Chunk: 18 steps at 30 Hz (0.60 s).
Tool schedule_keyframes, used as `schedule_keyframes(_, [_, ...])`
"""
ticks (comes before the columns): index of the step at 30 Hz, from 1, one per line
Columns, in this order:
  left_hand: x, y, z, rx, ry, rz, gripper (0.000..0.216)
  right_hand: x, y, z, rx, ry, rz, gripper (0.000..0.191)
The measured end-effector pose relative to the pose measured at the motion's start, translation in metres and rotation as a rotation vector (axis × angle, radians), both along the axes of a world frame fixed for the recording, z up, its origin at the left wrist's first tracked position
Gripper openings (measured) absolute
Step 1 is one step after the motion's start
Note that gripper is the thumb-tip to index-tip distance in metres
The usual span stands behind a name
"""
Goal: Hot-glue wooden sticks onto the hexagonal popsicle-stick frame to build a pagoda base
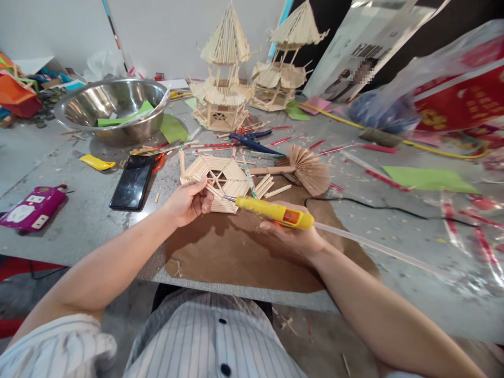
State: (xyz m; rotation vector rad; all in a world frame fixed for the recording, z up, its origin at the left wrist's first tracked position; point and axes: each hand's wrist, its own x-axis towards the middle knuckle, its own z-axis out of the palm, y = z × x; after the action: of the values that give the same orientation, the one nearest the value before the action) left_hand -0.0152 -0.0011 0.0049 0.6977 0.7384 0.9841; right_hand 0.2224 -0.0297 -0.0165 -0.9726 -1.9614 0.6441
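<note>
My left hand (192, 202) pinches a short wooden stick (211, 189) between thumb and fingers. In my right hand (295, 236) is a yellow hot glue gun (271, 211), its metal nozzle close to the stick's end; whether they touch I cannot tell. A long clear glue stick (366, 244) juts from the gun's back. Just beyond both hands lies a six-sided stick panel (234, 176) with a spoked opening, partly covered by my left hand. Loose cut sticks (263, 186) rest at the panel's right. Brown paper (232, 252) lies beneath the work.
Two stick pagodas (224, 79) stand at the back. A metal bowl (65, 113), a phone (132, 181) and a purple packet (33, 207) sit on the left. Blue pliers (255, 142) and a brown paper fan (311, 170) lie beyond the panel. A black cable (378, 206) crosses the right side.
</note>
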Motion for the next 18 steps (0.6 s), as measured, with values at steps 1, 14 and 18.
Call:
schedule_keyframes(1, [0.0, 0.0, 0.0, 0.002, -0.001, -0.001, 0.023, 0.0, 0.0, 0.0, 0.022, 0.001, 0.005, 0.022])
schedule_keyframes(14, [-0.003, -0.006, 0.006, 0.282, 0.261, 0.095, 0.02, 0.004, 0.005, -0.004, -0.045, -0.072, -0.054, 0.032])
schedule_keyframes(18, [-0.015, -0.006, 0.019, 0.52, 0.549, 0.255, 0.022, 0.004, 0.005, -0.009, -0.235, -0.024, -0.09, 0.033])
